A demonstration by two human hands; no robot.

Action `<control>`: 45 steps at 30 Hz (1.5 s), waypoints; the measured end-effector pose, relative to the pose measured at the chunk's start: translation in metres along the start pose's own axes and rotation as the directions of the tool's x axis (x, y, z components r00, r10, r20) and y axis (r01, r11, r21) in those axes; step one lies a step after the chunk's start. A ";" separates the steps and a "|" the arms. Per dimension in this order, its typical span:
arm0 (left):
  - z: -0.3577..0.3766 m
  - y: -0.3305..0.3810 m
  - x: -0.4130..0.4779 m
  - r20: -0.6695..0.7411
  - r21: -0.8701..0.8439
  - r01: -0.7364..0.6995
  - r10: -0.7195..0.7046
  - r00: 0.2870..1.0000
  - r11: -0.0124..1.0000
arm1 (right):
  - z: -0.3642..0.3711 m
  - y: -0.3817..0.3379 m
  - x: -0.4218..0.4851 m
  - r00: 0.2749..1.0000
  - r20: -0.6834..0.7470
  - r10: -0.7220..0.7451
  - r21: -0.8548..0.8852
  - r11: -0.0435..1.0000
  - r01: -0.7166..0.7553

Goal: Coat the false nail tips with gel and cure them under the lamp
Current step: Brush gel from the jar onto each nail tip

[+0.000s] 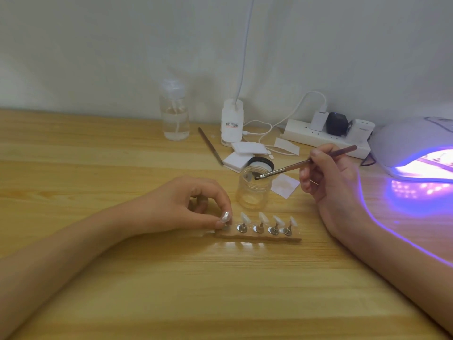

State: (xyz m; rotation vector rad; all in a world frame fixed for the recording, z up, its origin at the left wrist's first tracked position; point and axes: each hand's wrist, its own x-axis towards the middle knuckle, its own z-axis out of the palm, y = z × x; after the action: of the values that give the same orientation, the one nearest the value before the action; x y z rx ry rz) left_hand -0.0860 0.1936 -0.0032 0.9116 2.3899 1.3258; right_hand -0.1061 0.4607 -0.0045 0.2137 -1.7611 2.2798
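A clear strip holder (259, 238) lies on the wooden table with several white false nail tips (263, 217) standing on small metal stands. My left hand (193, 204) pinches the leftmost stand at the strip's left end. My right hand (328, 177) grips a brown brush (306, 163); its dark bristles sit at the mouth of an open clear jar (253, 187) just behind the tips. The curing lamp (411, 148) at the right edge glows purple, its opening facing the table.
The jar's black lid (261, 164) lies behind it beside white pads (241, 155). A second brush (210, 146), a clear pump bottle (175, 116), a white bottle (231, 123) and a power strip (326, 136) with plugs and cables line the back wall.
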 end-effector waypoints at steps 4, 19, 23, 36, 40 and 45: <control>0.007 0.005 -0.003 -0.016 0.081 0.042 -0.041 0.999 0.996 | -0.001 0.001 0.000 1.000 0.006 -0.001 0.002 1.000 0.001; 0.026 0.013 -0.006 -0.205 0.197 0.034 0.008 0.979 0.980 | 0.006 -0.008 0.000 0.951 0.213 -0.223 -0.245 0.930 0.273; 0.028 0.015 -0.006 -0.195 0.176 0.008 0.027 0.980 0.984 | 0.015 -0.009 -0.001 0.928 0.298 -0.222 -0.370 0.870 0.326; 0.030 0.016 -0.008 -0.175 0.467 -0.218 0.331 0.927 0.857 | 0.014 -0.006 0.003 0.941 0.301 -0.152 -0.353 0.900 0.258; 0.028 0.022 -0.009 -0.244 0.395 -0.286 0.399 0.884 0.873 | 0.011 -0.007 0.006 0.960 0.251 -0.125 -0.289 0.937 0.197; 0.013 0.034 -0.003 -0.435 -0.057 -0.263 0.214 0.875 0.963 | 0.003 -0.005 0.010 0.995 0.094 -0.015 -0.140 0.990 0.029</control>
State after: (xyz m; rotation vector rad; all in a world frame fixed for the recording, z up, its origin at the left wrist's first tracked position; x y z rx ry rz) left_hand -0.0631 0.2137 0.0176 0.9954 2.5328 1.9110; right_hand -0.1147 0.4602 0.0036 0.3149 -1.9469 2.1512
